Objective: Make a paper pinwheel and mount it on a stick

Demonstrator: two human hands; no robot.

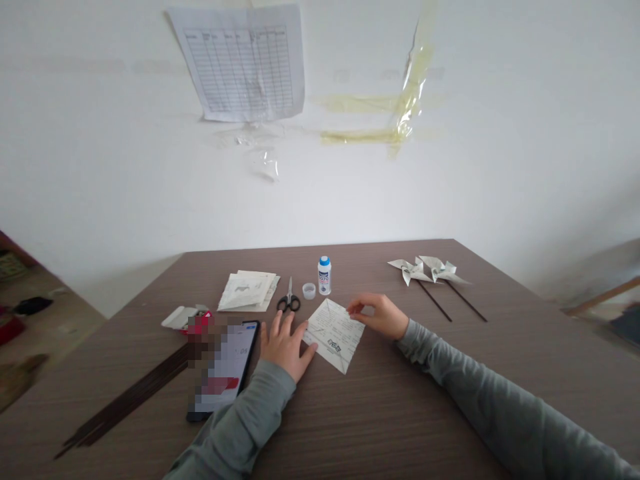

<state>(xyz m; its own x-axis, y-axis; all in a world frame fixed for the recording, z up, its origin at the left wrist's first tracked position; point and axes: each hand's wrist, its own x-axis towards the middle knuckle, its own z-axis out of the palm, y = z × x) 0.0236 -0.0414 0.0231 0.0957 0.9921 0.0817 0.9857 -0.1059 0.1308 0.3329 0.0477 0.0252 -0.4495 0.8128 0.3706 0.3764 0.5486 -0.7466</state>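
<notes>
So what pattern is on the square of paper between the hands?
The square of paper is off-white with dark print, best seen in the head view.

A plain papercraft workspace: pinwheels (pixel 441 270) near the far right corner of the table (pixel 350 427), a printed form (pixel 245 70) on the white wall (pixel 345 200).

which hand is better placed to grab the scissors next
Probably the left hand: its spread fingers are right by the handles of the scissors. The right hand is farther off, with its fingers curled at the right side of the paper square.
</notes>
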